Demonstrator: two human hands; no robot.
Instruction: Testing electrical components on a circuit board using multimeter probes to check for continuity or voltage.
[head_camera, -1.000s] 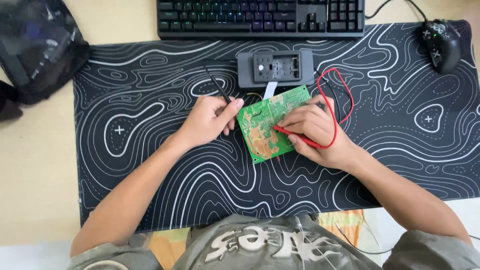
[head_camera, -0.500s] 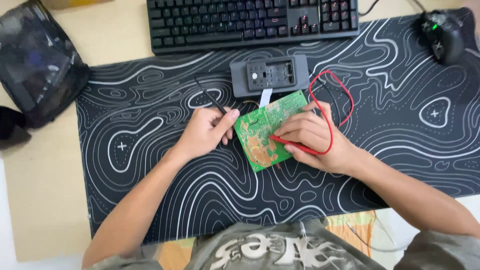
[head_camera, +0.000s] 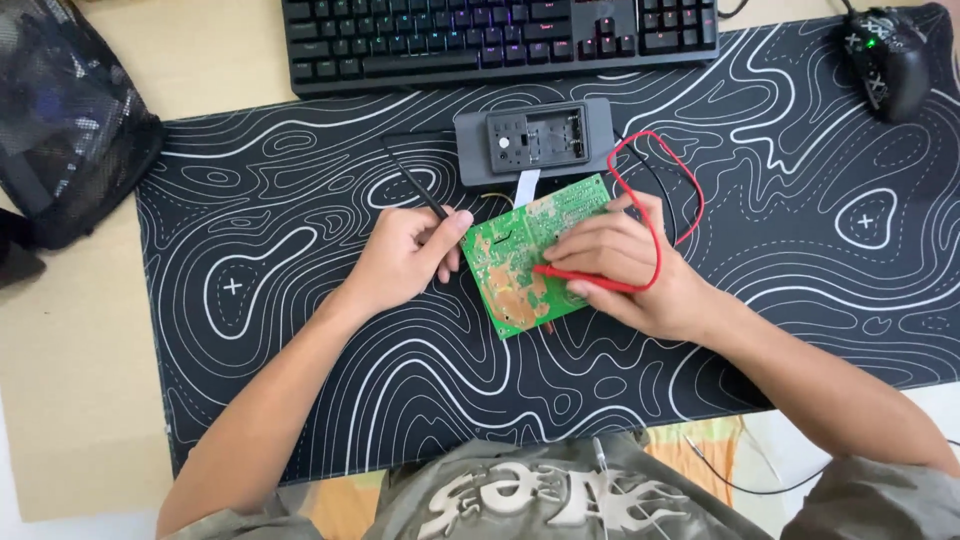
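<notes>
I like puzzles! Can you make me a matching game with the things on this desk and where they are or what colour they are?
Things:
1. circuit board
2. red probe
3. black probe
4. mouse

Places or colours:
A. top right corner of the mat
B. green, under both hands
C. held in the left hand
D. held in the right hand

Pairs: 1-B, 2-D, 3-C, 4-A

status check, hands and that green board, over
Left hand grips black probe at board's left edge. Right hand presses red probe onto green circuit board. Grey meter just behind; nothing blocking.
</notes>
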